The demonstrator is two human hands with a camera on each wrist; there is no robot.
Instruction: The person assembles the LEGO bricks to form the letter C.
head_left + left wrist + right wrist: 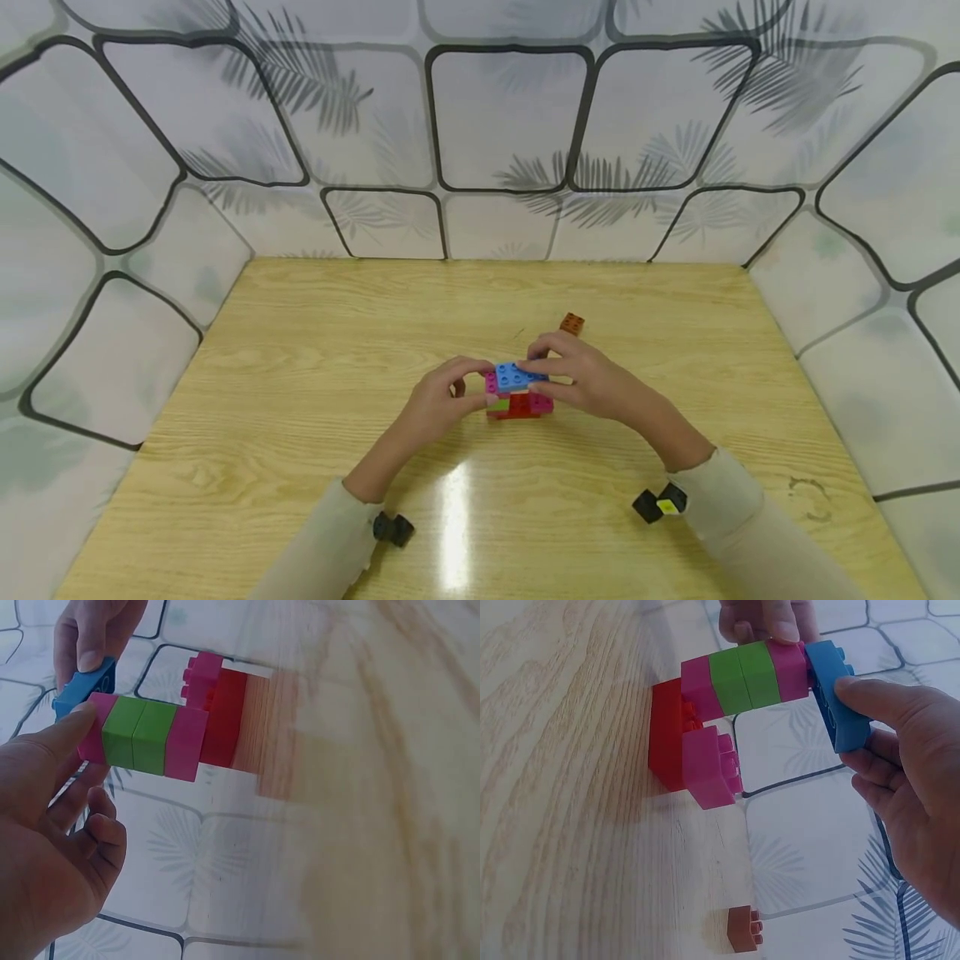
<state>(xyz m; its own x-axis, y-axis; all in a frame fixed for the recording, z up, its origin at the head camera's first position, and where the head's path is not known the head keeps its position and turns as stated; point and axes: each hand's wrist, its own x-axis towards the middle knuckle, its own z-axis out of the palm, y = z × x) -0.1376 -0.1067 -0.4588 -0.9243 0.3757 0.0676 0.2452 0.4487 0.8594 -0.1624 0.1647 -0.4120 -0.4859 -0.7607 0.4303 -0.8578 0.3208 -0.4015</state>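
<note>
Head view | brick stack on table | left hand pinches its upper pink brick | right hand pinches blue brick against stack top | brown brick beyond right hand

Blue brick partly covered by the right hand, green bricks mostly hidden in the head view, left hand cropped at the left edge of the left wrist view, both sleeves cut off by the head view's lower edge
</note>
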